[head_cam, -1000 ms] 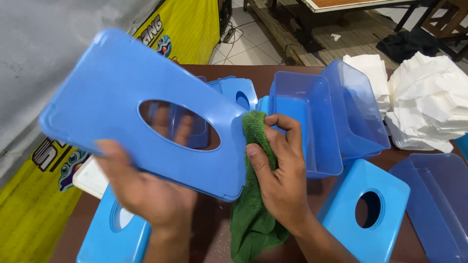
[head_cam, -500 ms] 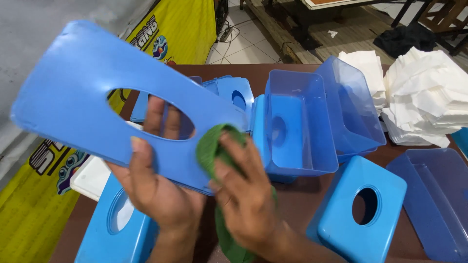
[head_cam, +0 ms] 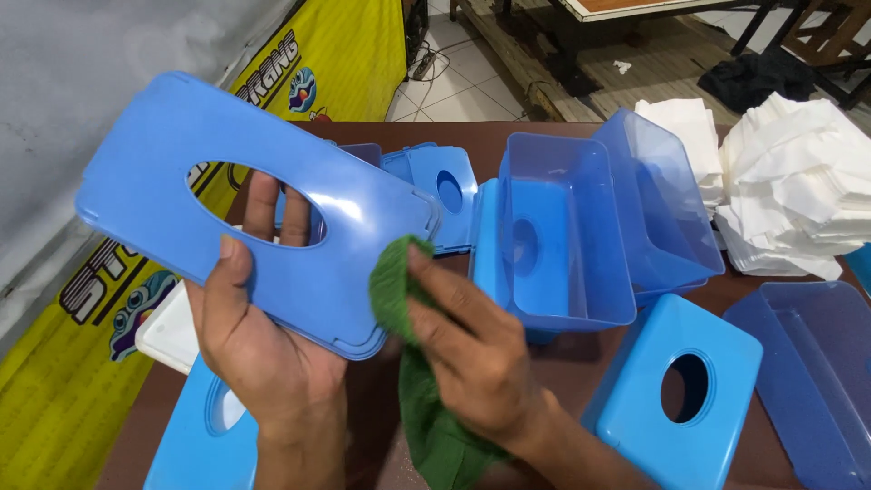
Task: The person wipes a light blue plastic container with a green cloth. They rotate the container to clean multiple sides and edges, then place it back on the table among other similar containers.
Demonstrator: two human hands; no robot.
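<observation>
Since half a second ago the lid point(head_cam: 263, 213) has tilted flatter and swung right, and the cloth point(head_cam: 392, 289) has slid off its face to the lower right corner.

The left hand point(head_cam: 259, 349) holds the lid up above the desk point(head_cam: 381, 136), thumb on the front face below the oval hole, fingers point(head_cam: 263, 204) showing through that hole from behind, so the fingers are clamped on the lid. The right hand point(head_cam: 476, 354) presses the green cloth against the lid's corner edge, its fingers closed together on the cloth, whose tail hangs down towards the wrist.

To wipe well here, I judge the left grip should stay firm near the hole so the thin plastic does not flex away, while the cloth runs along the raised rim and round the corner, where dirt is likeliest to sit. Turning the lid a little would bring the rim under the cloth.

Around the hands lie more blue lids point(head_cam: 440, 195), two open boxes point(head_cam: 567, 245) on their sides, a closed box point(head_cam: 676, 390) and stacks of white tissue point(head_cam: 798, 177).
</observation>
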